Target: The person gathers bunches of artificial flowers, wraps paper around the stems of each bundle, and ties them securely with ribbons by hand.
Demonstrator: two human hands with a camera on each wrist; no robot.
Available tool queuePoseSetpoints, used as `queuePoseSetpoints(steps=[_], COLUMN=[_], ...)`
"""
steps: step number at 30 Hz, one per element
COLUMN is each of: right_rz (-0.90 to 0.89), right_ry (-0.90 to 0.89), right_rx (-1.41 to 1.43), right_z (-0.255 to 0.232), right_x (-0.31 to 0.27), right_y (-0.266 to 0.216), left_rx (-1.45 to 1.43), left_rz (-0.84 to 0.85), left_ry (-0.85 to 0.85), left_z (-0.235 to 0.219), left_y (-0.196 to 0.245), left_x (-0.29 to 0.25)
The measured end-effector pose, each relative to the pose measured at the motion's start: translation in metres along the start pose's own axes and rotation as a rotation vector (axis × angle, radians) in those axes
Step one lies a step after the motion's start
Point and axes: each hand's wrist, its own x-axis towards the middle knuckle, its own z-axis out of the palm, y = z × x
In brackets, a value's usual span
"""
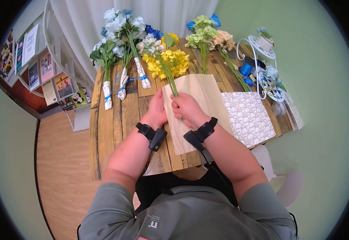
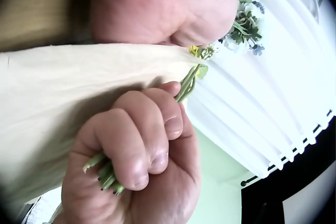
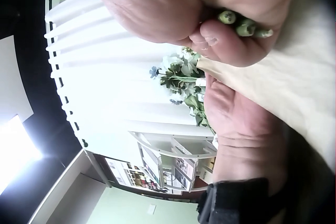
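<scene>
My right hand [image 1: 188,108] grips a bundle of green artificial flower stems [image 1: 171,82] over a sheet of brown kraft paper [image 1: 208,116]. Cut stem ends [image 2: 107,179] poke out below its curled fingers in the left wrist view. At the bundle's top are pale pink-white blossoms [image 1: 152,45], with yellow flowers [image 1: 168,64] around them. My left hand [image 1: 157,108] lies along the paper's left edge, its palm turned toward the sheet. The paper hides part of the left fingers; in the right wrist view the left palm [image 3: 231,108] shows beside the raised edge.
Several blue-white bouquets with wrapped handles [image 1: 107,96] lie at the back left. Green hydrangeas [image 1: 202,38] and peach flowers [image 1: 223,40] lie at the back right. Patterned paper [image 1: 248,118] is right of the kraft sheet, near a white metal stand [image 1: 258,76] and blue ribbon spool [image 1: 246,66].
</scene>
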Motion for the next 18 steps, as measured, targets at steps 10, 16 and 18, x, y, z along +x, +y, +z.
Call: queuePoseSetpoints(steps=[10,16,18], right_rz=[-0.013,-0.047,-0.047], right_ry=[-0.007,0.025,0.032], right_rx=[0.044,0.112,0.117], right_z=[-0.01,-0.026,-0.03], right_x=[0.008,0.011,0.011], right_y=[-0.003,-0.007,-0.008], left_rx=[0.004,0.114,0.098], left_rz=[-0.11,-0.196,-0.218], left_ry=[0.022,-0.248,-0.222], left_z=[0.016,0.007,0.01], left_y=[-0.018,-0.009,-0.01], left_x=[-0.011,-0.004,-0.006])
